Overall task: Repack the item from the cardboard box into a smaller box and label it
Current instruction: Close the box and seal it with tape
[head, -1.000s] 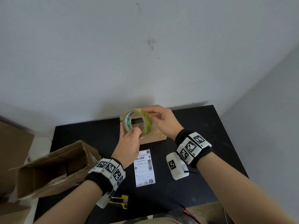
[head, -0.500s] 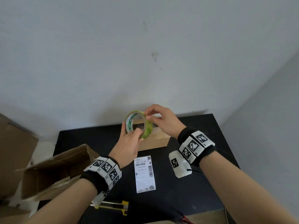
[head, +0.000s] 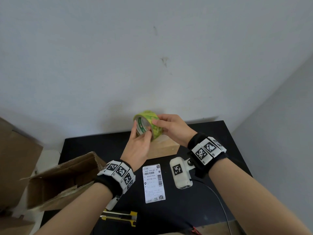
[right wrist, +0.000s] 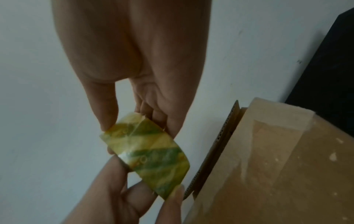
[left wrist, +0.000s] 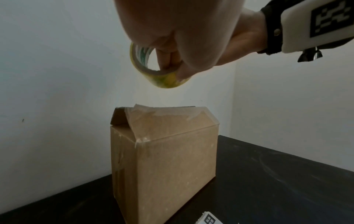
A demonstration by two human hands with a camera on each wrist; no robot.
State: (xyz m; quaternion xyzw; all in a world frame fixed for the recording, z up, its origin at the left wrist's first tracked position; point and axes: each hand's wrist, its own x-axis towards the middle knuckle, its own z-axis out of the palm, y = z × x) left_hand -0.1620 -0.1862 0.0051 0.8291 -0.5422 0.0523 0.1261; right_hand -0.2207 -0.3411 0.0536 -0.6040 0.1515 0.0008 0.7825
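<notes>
A roll of yellow-green tape (head: 149, 123) (left wrist: 162, 75) (right wrist: 149, 154) is held in the air above the small brown box (head: 162, 146) (left wrist: 164, 159) (right wrist: 277, 166), which stands on the black table near the wall. My left hand (head: 140, 141) grips the roll, fingers through its core and thumb on the outside. My right hand (head: 169, 126) pinches the roll's outer edge with thumb and fingertips (right wrist: 107, 121). The small box's top flaps stand slightly raised with old clear tape on them. A white shipping label (head: 153, 183) lies flat on the table in front of the box.
The larger opened cardboard box (head: 64, 180) lies on its side at the left table edge. A yellow utility knife (head: 120, 216) lies near the front edge. More cardboard (head: 15, 160) stands off the table at far left. A wall stands close behind the black table (head: 211, 138).
The roll has turned in my hands, so its open core now faces more to the left. My right fingers have shifted along the roll's outer edge. The head view has tilted slightly.
</notes>
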